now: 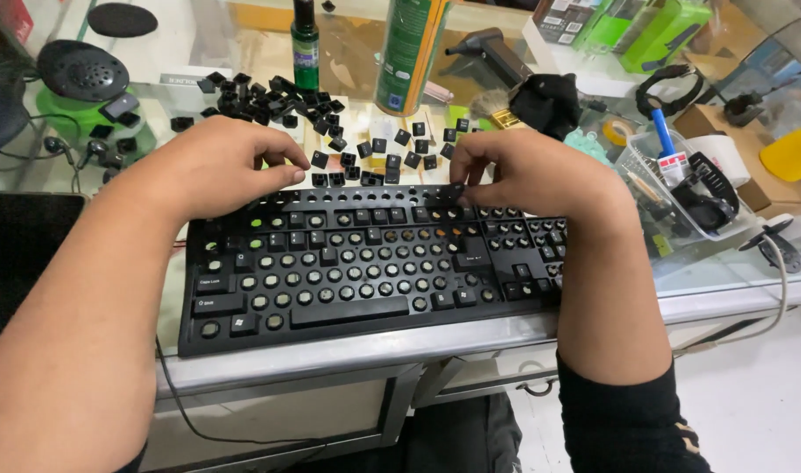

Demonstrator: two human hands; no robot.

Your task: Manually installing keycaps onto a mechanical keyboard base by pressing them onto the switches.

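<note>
Two hands are at the top edge of a black keyboard point(365, 263) that lies on a glass table point(593, 307). Most of the keys are off, so rows of small round holes show. Only some keys are on, like the long bar at the bottom and a few on the left side.

Left hand point(221, 162) rests at the top left of the keyboard. Its fingers point(282, 171) are bent and pressed close, but I cannot tell if they hold a key. Right hand point(527, 171) is at the top middle. Its fingers point(460, 180) pinch one small black key point(453, 189) right at the top row.

Lots of loose keys point(278, 101) sit in a pile on the table just behind the keyboard. A green bottle point(305, 44) and a green can point(411, 52) stand behind the pile.

It looks like the keys are being worked one at a time, and the top row is the part in hand now. For that pinched key, the fingers would need a straight, gentle push or pull, so the small part under it does not snap.
</note>
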